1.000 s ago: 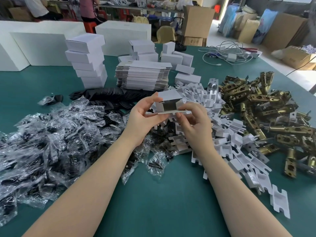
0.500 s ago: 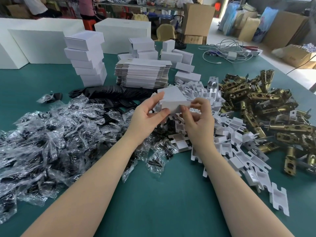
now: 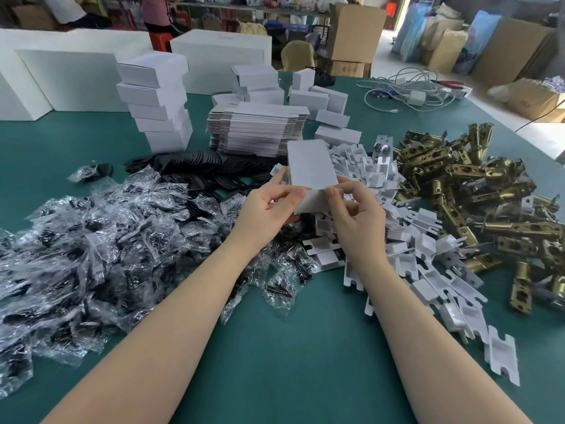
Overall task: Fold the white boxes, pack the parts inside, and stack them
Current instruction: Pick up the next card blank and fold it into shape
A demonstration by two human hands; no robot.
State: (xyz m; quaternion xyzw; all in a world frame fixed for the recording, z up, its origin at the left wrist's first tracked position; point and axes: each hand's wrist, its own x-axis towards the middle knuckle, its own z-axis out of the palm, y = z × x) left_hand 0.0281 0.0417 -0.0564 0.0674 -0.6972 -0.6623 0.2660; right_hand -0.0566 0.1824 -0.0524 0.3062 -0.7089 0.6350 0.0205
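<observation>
I hold a small white box point(image 3: 309, 166) above the middle of the green table point(image 3: 293, 362), its long face turned up toward me. My left hand point(image 3: 269, 212) grips its near left corner, and my right hand point(image 3: 354, 215) pinches the near flap at its front edge. Flat white box blanks point(image 3: 260, 127) lie stacked behind it. A tall stack of folded white boxes point(image 3: 159, 108) stands at the back left. Brass latch parts point(image 3: 477, 185) are heaped on the right, white card inserts point(image 3: 397, 240) in the middle, and clear bags of dark parts point(image 3: 91, 240) on the left.
Black plates point(image 3: 195, 166) lie in a row behind the bags. Loose folded boxes point(image 3: 324, 102) and large white cartons point(image 3: 70, 78) sit at the back, with white cables point(image 3: 406, 90) at the back right. People stand beyond the table's far edge.
The box has turned from its open end facing me to its broad face up, and it has risen a little. My right hand has shifted to the near flap.
</observation>
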